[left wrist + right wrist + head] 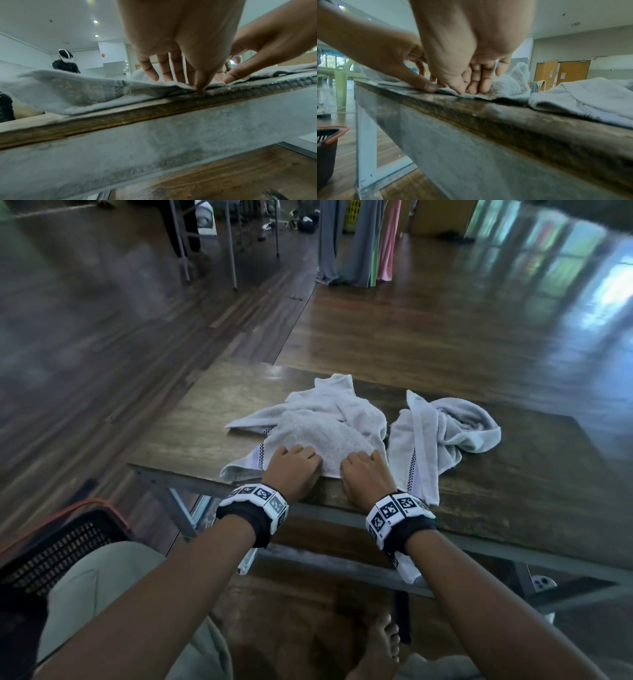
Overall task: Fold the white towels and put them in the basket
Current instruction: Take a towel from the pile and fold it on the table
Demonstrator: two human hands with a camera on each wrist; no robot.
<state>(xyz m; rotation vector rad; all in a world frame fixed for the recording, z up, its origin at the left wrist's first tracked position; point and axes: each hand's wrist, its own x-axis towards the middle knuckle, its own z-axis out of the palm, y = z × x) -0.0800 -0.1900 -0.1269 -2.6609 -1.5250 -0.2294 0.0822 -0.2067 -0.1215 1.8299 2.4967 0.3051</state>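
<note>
A crumpled white towel [325,433] with a checkered stripe lies at the near edge of the wooden table [513,491]. My left hand [298,462] and right hand [363,470] sit side by side on its near hem, fingers curled, each pinching the cloth between thumb and fingers. The left wrist view shows the left hand [180,81] with its thumb on the towel [77,92] hem. The right wrist view shows the right hand [471,86] gripping the towel [510,83]. A second white towel [445,433] lies bunched to the right. The dark basket [51,549] with an orange rim stands on the floor at my left.
The table has a grey metal frame [342,556] under its front edge. Hanging cloths [356,241] and metal legs stand far back on the wooden floor. A person wearing a headset [66,62] stands beyond the table. My bare foot [383,642] is under the table.
</note>
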